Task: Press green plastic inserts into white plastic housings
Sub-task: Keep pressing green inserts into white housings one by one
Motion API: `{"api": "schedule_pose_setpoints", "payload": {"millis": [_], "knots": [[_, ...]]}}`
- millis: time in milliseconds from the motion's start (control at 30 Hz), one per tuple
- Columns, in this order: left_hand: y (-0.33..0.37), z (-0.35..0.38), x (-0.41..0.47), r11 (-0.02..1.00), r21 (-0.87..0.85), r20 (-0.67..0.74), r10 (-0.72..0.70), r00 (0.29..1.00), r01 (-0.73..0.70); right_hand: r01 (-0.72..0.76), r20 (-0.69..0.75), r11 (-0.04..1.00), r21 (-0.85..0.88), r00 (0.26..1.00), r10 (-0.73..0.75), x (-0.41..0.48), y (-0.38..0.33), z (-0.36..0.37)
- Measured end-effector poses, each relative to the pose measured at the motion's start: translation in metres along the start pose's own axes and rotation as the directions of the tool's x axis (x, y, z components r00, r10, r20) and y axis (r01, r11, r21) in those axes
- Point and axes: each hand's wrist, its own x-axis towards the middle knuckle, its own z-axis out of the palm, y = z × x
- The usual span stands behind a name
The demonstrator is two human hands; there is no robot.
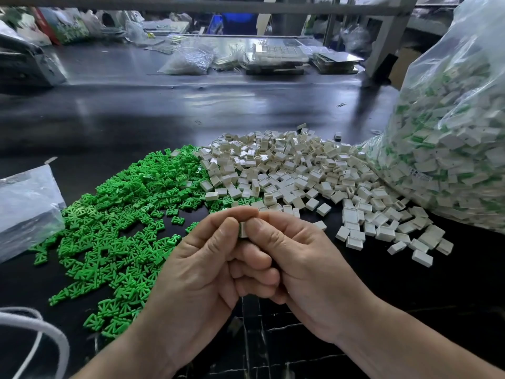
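Head view: left hand [202, 272] and right hand [295, 266] together, thumbs pinching white housing [243, 230], near centre. Inserts [117, 214] heaped left, housings [300, 176] right. Risk: insert crooked under thumbs, jamming; seating hidden, cannot tell.

bare dark table [164, 110] lies beyond the green inserts [114, 220] and white housings [295, 176].

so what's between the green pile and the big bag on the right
A heap of loose white housings fills that stretch, in the head view.
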Motion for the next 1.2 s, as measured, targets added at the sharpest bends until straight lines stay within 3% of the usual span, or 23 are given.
{"api": "schedule_pose_setpoints", "payload": {"millis": [333, 700, 933, 1000, 1100, 1200], "knots": [[0.001, -0.002, 0.002, 0.999, -0.016, -0.019, -0.038, 0.999, 0.038, -0.012, -0.033, 0.999, -0.043, 0.999, 0.011, -0.003, 0.002, -0.002], [0.004, 0.000, 0.002, 0.998, 0.068, -0.008, 0.010, 1.000, -0.010, -0.018, 0.047, 1.000, 0.023, 0.999, 0.017, 0.000, 0.001, 0.000], [0.005, 0.003, 0.000, 0.960, 0.274, -0.082, 0.082, 0.993, -0.056, -0.009, -0.013, 1.000, -0.001, 1.000, 0.009, 0.001, 0.003, -0.005], [0.007, 0.002, -0.002, 0.915, 0.395, -0.097, 0.134, 0.986, -0.085, -0.004, -0.013, 1.000, -0.021, 1.000, 0.004, 0.001, 0.002, -0.005], [0.012, -0.004, -0.007, 0.695, 0.699, -0.043, 0.276, 0.960, -0.169, -0.013, -0.027, 1.000, -0.027, 1.000, 0.012, 0.002, 0.001, -0.004], [0.014, -0.005, -0.011, 0.534, 0.816, 0.027, 0.345, 0.938, -0.220, -0.025, -0.032, 0.999, -0.023, 0.999, 0.024, 0.000, 0.000, -0.004]]}}
